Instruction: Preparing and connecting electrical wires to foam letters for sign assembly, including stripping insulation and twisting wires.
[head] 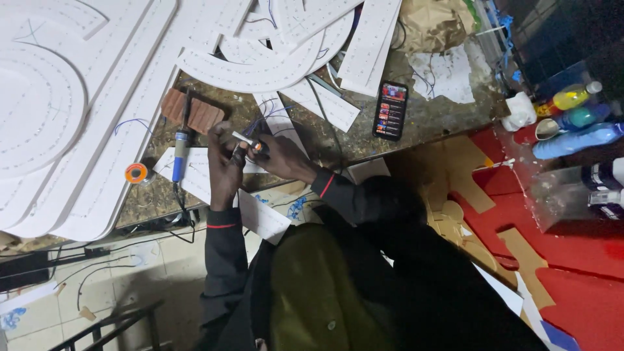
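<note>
Low in the frame, dark sleeves rise toward mid-frame, where both hands meet over the workbench [416, 123]. The left hand [224, 159] and right hand [276, 153] pinch a small white piece with an orange tip [250, 143] between their fingertips, both closed on it. Its long axis runs left to right, from one hand to the other. Just left of the left hand lies a blue-handled soldering iron [180, 151], pointing up-frame onto a brown block [195, 112]; an orange spool [136, 173] sits further left. Beyond are white perforated boards [78, 97] and a phone [390, 110].
</note>
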